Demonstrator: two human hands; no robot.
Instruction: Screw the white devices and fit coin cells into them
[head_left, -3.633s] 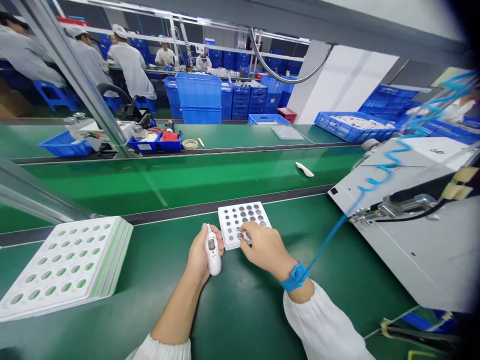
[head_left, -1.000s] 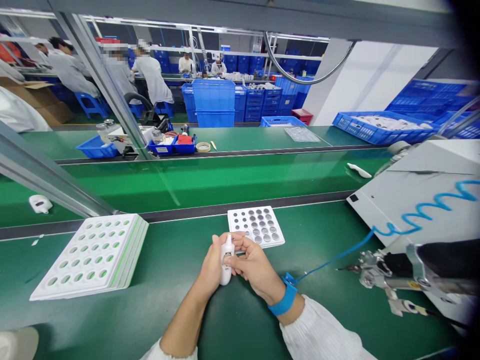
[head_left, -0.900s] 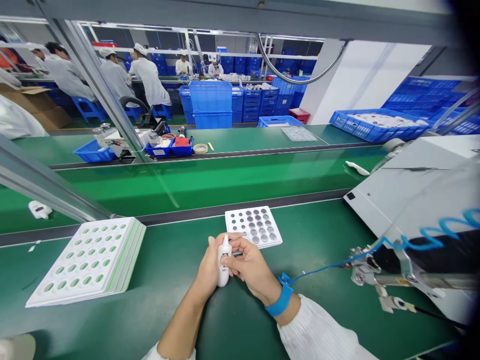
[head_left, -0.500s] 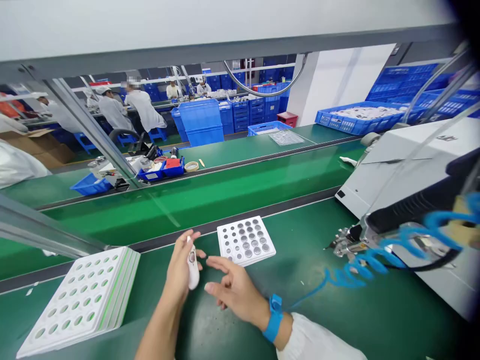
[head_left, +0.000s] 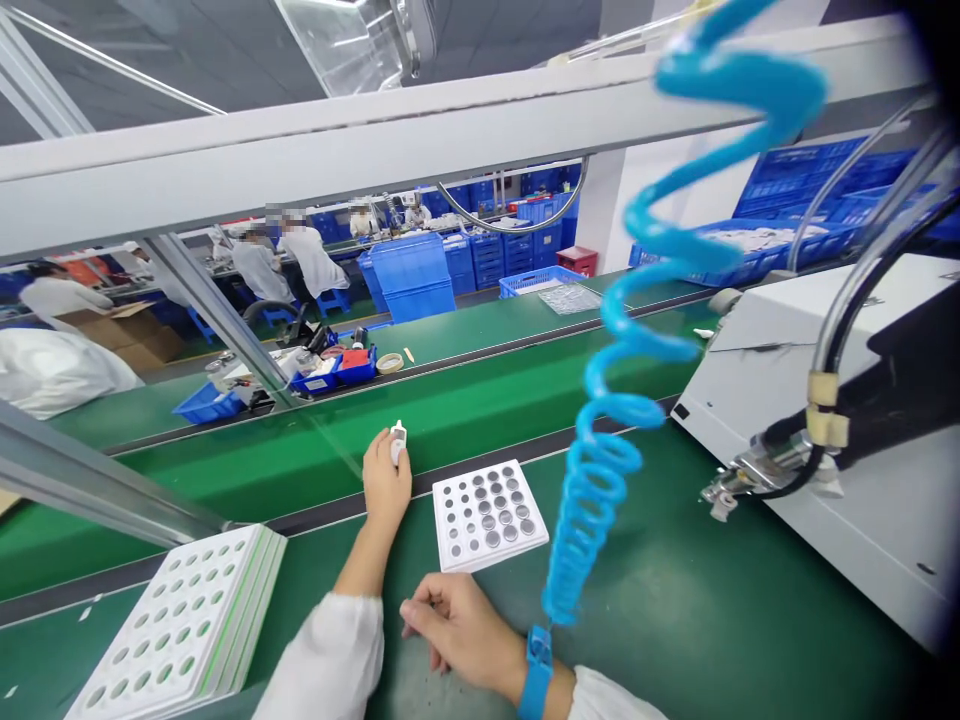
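Head view: compared with half a second ago, the left hand (head_left: 386,485) has carried the white device (head_left: 398,440) from the bench (head_left: 675,600) out over the green belt (head_left: 480,410), gripping it there, though whether it touches the belt I cannot tell. The right hand (head_left: 461,630) is well apart from the left, half-curled with thumb and fingers parted and nothing visible in it, near the disc tray (head_left: 441,530); two-handed work on this device looks finished or paused.
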